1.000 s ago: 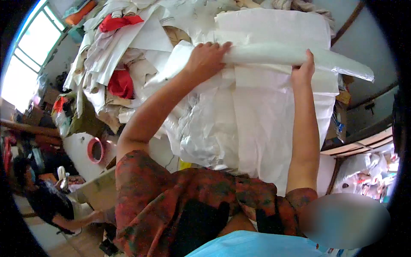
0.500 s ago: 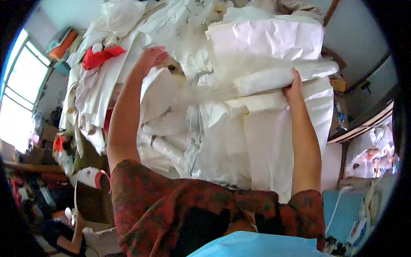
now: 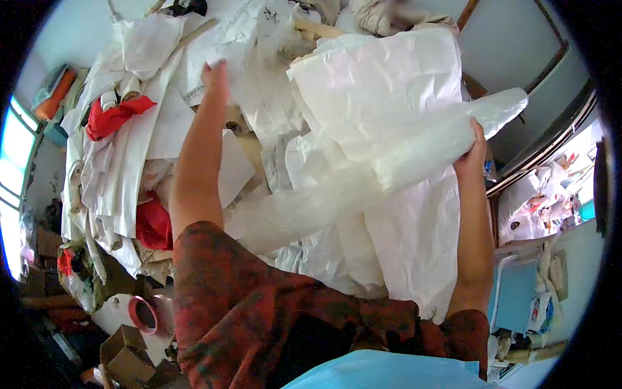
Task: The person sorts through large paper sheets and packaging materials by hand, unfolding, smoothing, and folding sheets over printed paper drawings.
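A long roll of translucent plastic film slants across the front of my body, its far right end raised and its lower left part trailing down and blurred. My right hand grips it near the right end, thumb on top. At the upper left, my left hand is lifted over the white sheets, its fingers curled; what they hold, if anything, cannot be made out. Behind the roll hangs a large creased white sheet.
Stacked sheets and rolls fill the left, with a red cloth among them. An open cardboard box and a pink-rimmed round object are at the lower left. A light-blue panel stands at the lower right.
The roll has tilted, its right end rising and its left part swinging down, with my right hand moving right and slightly down. My left hand has moved up and left. The view has shifted.
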`<state>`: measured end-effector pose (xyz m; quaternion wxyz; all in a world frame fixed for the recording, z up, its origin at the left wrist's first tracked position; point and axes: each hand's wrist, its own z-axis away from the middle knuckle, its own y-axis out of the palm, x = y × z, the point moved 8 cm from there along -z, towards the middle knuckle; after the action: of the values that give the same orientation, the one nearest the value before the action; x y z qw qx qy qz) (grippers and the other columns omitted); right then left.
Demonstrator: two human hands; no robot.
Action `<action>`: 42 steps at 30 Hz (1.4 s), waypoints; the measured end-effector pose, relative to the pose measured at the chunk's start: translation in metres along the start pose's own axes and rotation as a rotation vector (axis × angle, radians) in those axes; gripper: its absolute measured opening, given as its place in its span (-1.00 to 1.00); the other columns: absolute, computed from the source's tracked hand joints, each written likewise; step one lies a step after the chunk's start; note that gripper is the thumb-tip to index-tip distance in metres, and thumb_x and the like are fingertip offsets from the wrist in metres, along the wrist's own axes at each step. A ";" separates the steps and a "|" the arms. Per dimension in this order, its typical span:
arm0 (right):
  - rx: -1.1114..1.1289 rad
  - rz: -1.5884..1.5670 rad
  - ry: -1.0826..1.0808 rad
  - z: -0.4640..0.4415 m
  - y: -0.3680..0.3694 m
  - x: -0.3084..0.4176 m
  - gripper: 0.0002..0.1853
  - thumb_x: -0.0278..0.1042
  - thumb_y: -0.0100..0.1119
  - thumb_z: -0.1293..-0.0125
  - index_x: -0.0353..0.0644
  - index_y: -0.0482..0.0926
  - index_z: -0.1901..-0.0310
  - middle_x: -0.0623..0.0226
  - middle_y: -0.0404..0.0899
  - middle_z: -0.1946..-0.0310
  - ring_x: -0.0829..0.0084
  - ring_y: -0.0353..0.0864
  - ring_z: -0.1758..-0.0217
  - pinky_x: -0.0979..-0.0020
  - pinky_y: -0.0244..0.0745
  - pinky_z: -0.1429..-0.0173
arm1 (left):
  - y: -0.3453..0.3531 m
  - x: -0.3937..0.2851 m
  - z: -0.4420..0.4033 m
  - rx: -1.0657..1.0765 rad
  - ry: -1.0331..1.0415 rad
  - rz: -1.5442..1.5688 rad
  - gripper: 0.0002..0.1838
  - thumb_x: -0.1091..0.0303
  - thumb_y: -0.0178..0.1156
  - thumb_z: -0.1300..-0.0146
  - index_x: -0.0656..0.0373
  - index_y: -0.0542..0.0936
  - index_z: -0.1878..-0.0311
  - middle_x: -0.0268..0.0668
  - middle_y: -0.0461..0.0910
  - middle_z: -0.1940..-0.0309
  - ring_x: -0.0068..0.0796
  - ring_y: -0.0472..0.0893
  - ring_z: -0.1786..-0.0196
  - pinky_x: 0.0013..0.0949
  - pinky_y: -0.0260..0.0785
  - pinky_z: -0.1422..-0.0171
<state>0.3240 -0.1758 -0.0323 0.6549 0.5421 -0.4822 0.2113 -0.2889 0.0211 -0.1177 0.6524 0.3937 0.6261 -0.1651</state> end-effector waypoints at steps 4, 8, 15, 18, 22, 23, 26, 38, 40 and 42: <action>-0.059 0.064 -0.052 0.011 -0.019 0.020 -0.55 -0.09 0.15 -0.26 -0.16 0.45 -0.11 0.27 0.52 -0.01 0.29 0.51 -0.09 0.23 0.44 -0.17 | 0.012 -0.070 -0.066 0.133 0.523 -0.223 -0.78 0.32 0.18 -0.25 0.31 0.50 0.25 -0.31 0.55 0.39 -0.49 0.41 0.36 -0.38 0.30 0.22; -0.114 0.070 -0.096 0.020 -0.016 0.029 -0.54 -0.09 0.15 -0.27 -0.17 0.43 -0.12 0.28 0.51 -0.01 0.31 0.50 -0.08 0.23 0.43 -0.17 | -0.014 -0.114 -0.094 0.044 0.614 -0.111 -0.78 0.26 0.16 -0.30 0.21 0.47 0.33 -0.37 0.46 0.48 -0.50 0.36 0.43 -0.35 0.28 0.30; 0.021 0.058 -0.095 0.038 0.014 0.044 -0.56 -0.10 0.15 -0.27 -0.18 0.45 -0.09 0.29 0.51 0.01 0.33 0.51 -0.06 0.27 0.44 -0.16 | -0.133 -0.255 -0.070 -0.191 0.822 -0.065 -0.85 0.37 0.12 -0.26 0.24 0.46 0.37 -0.33 0.50 0.47 -0.49 0.41 0.45 -0.34 0.31 0.37; 0.080 0.082 -0.097 0.038 0.026 0.046 -0.55 -0.09 0.16 -0.27 -0.19 0.46 -0.08 0.30 0.52 0.03 0.34 0.52 -0.04 0.29 0.44 -0.13 | -0.200 -0.296 -0.069 -0.476 1.217 -0.728 -0.82 0.32 0.11 -0.27 0.26 0.49 0.32 -0.23 0.56 0.43 -0.39 0.51 0.39 -0.30 0.38 0.29; 0.109 0.150 -0.055 0.047 0.068 0.038 -0.55 -0.09 0.18 -0.25 -0.21 0.47 -0.07 0.31 0.53 0.09 0.36 0.52 0.01 0.34 0.44 -0.09 | -0.330 -0.259 -0.126 -0.634 1.367 -1.802 -0.73 0.25 0.12 -0.24 0.26 0.53 0.13 -0.09 0.62 0.28 -0.17 0.61 0.20 -0.22 0.45 0.10; 0.114 0.172 -0.044 0.050 0.078 0.034 -0.55 -0.09 0.19 -0.24 -0.21 0.47 -0.06 0.32 0.53 0.10 0.36 0.52 0.03 0.35 0.43 -0.07 | -0.383 -0.233 -0.159 -0.600 1.311 -2.113 -0.68 0.23 0.12 -0.23 0.26 0.54 0.07 -0.07 0.62 0.21 -0.12 0.62 0.14 -0.20 0.46 0.05; 0.241 0.228 0.018 0.045 0.112 0.018 -0.56 -0.07 0.22 -0.22 -0.20 0.49 -0.02 0.32 0.54 0.15 0.37 0.52 0.07 0.37 0.43 -0.04 | -0.497 -0.209 -0.101 -0.539 0.401 -0.970 -0.48 0.05 0.16 -0.19 0.20 0.51 -0.12 -0.02 0.55 -0.06 -0.08 0.56 -0.08 -0.19 0.42 -0.13; 0.779 0.449 0.285 0.060 0.283 -0.118 -0.46 -0.02 0.21 -0.15 -0.27 0.48 -0.04 0.15 0.60 0.17 0.29 0.63 0.16 0.27 0.54 -0.02 | -0.467 -0.169 0.068 -0.234 0.710 -1.374 -0.18 -0.15 0.11 -0.25 0.32 0.21 -0.36 0.11 0.36 -0.24 0.06 0.34 -0.30 -0.12 0.10 -0.41; 0.790 0.460 0.282 0.065 0.305 -0.143 -0.45 -0.03 0.21 -0.15 -0.31 0.46 -0.05 0.11 0.59 0.13 0.24 0.63 0.12 0.23 0.53 -0.07 | -0.356 -0.153 0.166 0.234 0.675 -1.269 -0.04 0.07 0.40 -0.02 0.08 0.12 -0.44 -0.03 0.17 -0.40 0.00 0.13 -0.44 -0.05 -0.02 -0.48; 0.790 0.486 0.294 0.073 0.324 -0.167 -0.40 -0.06 0.24 -0.12 -0.35 0.43 -0.09 0.04 0.56 0.07 0.16 0.61 0.08 0.20 0.51 -0.10 | -0.300 -0.118 0.225 0.467 0.654 -1.598 0.05 0.20 0.46 0.09 0.03 0.07 -0.46 -0.13 0.04 -0.46 -0.10 0.03 -0.50 0.05 -0.08 -0.49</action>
<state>-0.0386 -0.0966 -0.0160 0.3922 0.5854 -0.3801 0.5992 -0.3661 -0.3647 -0.1192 0.0349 -0.0098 0.8187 -0.5731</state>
